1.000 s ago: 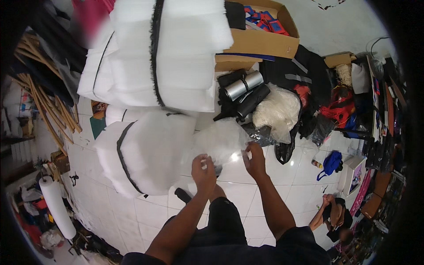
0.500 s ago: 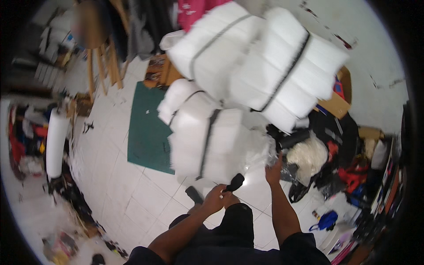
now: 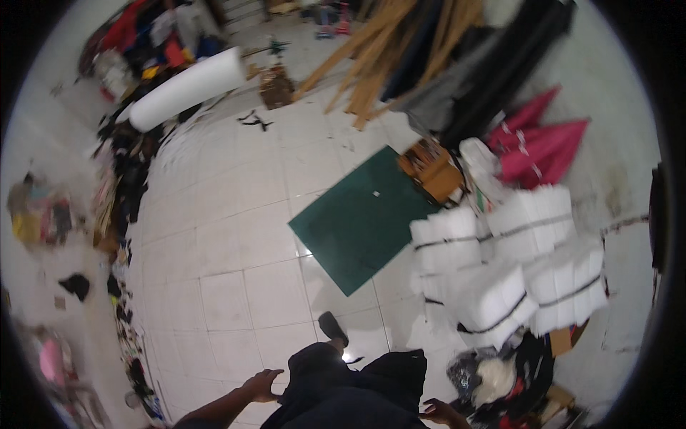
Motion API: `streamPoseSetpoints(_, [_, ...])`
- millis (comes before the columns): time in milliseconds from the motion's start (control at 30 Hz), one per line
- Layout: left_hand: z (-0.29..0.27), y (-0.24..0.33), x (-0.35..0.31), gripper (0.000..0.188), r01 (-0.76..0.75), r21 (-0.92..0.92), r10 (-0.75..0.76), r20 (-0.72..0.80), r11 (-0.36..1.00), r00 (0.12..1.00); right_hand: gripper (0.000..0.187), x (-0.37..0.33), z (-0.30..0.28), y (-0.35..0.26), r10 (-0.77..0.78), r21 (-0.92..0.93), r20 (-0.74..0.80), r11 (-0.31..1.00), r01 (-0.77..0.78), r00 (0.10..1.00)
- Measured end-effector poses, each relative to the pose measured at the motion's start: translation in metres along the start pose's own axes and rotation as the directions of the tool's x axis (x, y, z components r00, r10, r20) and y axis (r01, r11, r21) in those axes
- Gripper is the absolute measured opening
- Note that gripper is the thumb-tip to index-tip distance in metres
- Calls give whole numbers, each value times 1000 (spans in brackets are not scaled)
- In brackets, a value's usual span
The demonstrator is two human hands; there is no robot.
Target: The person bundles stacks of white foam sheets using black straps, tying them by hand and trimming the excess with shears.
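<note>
White floor tiles (image 3: 236,286) lay bare; both hands, left (image 3: 261,385) and right (image 3: 437,412), hung spread and empty; nearest strapped foam bundles (image 3: 493,300) looked light, soft, best lifted by straps.

Dark green rectangular mat (image 3: 364,222) flat on white tiled floor (image 3: 221,236); strapped white foam bundles (image 3: 500,264) just right of mat; left hand (image 3: 261,385) and right hand (image 3: 439,412) empty, open, below mat.
</note>
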State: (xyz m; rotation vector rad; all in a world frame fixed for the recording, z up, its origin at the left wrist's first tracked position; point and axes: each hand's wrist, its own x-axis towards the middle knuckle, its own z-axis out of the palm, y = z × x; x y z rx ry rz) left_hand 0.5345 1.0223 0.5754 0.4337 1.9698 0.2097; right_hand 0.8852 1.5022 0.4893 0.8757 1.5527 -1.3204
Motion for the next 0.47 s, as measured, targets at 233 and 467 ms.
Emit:
streamPoseSetpoints(233, [-58, -83, -55, 75, -201, -233, 171, -145, 951, 975, 62, 24, 16, -301, -365, -755, 133, 565, 332, 922])
streamPoseSetpoints(467, [-78, -182, -45, 50, -159, -640, -360, -600, 752, 714, 48, 101, 42, -443, -353, -654, 99, 681, 328, 930])
